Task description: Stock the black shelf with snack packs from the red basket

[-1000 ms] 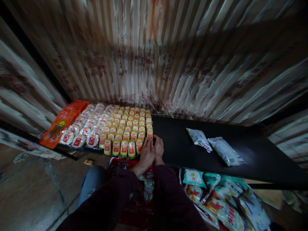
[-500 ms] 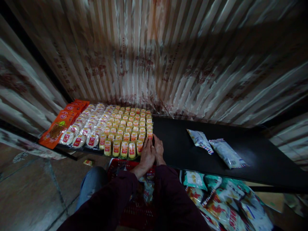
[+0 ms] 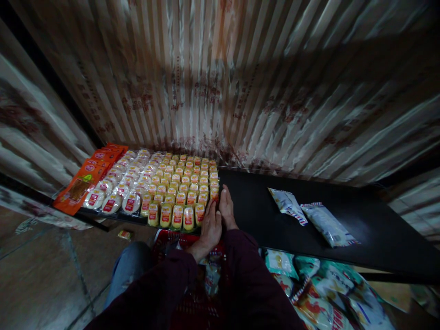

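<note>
Left hand (image 3: 210, 225), right hand (image 3: 227, 207): flat, open, holding nothing, against yellow snack packs (image 3: 182, 185) | shelf (image 3: 261, 211) | press evenly, keeping the column edge straight.

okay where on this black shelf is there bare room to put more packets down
The bare stretch of the black shelf lies between the hands beside the yellow snack packets and the two white packets. Another bare patch runs right of those packets. The left end is crowded edge to edge with yellow, round white and orange packets.
</note>
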Available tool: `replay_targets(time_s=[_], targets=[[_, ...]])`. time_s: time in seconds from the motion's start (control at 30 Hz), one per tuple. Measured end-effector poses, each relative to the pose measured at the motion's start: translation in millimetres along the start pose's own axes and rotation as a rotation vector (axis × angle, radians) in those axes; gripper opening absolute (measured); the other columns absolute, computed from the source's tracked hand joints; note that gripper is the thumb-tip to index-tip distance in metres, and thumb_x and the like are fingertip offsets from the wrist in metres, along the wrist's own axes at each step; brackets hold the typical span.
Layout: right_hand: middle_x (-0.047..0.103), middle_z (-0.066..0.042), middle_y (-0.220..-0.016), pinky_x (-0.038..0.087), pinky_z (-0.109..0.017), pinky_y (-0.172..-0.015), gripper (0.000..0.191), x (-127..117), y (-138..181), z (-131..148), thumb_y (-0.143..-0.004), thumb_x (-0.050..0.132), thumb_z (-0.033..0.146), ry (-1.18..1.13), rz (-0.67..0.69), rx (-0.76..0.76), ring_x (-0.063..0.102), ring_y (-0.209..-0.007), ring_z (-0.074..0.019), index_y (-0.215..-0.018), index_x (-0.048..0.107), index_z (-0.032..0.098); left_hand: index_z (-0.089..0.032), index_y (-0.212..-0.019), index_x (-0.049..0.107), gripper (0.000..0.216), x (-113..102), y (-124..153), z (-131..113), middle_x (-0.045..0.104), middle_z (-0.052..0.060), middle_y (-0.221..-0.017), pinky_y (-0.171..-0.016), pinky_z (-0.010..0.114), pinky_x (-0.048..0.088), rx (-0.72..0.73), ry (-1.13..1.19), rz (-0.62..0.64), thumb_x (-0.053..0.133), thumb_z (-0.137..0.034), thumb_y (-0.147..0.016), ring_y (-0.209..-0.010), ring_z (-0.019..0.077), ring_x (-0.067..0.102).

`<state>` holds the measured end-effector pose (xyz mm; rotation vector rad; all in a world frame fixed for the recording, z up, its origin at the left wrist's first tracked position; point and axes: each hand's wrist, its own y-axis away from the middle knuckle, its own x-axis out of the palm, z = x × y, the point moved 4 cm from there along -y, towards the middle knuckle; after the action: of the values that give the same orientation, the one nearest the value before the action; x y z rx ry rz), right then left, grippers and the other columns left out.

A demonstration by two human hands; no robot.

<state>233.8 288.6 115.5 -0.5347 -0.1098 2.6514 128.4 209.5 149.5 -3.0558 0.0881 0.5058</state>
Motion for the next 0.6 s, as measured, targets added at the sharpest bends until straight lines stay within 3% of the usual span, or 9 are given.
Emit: replay_targets(time_s=[0.23, 0.4, 0.6], targets=[[0.055, -0.010, -0.137, 0.032, -0.040, -0.112, 0.077, 15.8, -7.0, 11.4, -0.089, 0.018, 0.069, -0.126, 0.119, 0.005, 0.044, -0.133, -0.0203, -0.134, 0.052, 0.018, -0.008, -0.140, 0.042, 0.052, 0.4, -3.9, 4.5, 0.035, 0.015, -0.151, -0.120, 0.037, 0.019, -0.003, 0.002, -0.010, 0.029, -0.031, -0.094, -0.142, 0.0196, 0.029], [0.054, -0.011, -0.138, 0.027, -0.042, -0.115, 0.081, 18.2, -6.3, 14.4, -0.086, 0.017, 0.073, -0.115, 0.141, -0.002, 0.041, -0.135, -0.0213, -0.134, 0.052, 0.017, -0.009, -0.138, 0.044, 0.051, 2.0, -5.5, 7.7, 0.037, 0.014, -0.151, -0.120, 0.037, 0.019, -0.047, 0.008, -0.012, 0.030, -0.029, -0.093, -0.142, 0.0198, 0.030], [0.045, -0.015, -0.145, 0.028, -0.040, -0.114, 0.083, 6.8, 1.0, 3.9, -0.086, 0.022, 0.071, -0.126, 0.010, 0.091, 0.038, -0.137, -0.0231, -0.137, 0.047, 0.011, -0.010, -0.136, 0.047, 0.050, -2.3, 0.7, -0.5, 0.035, 0.014, -0.152, -0.120, 0.039, 0.019, -0.009, -0.011, 0.007, 0.032, -0.028, -0.092, -0.143, 0.0211, 0.028]])
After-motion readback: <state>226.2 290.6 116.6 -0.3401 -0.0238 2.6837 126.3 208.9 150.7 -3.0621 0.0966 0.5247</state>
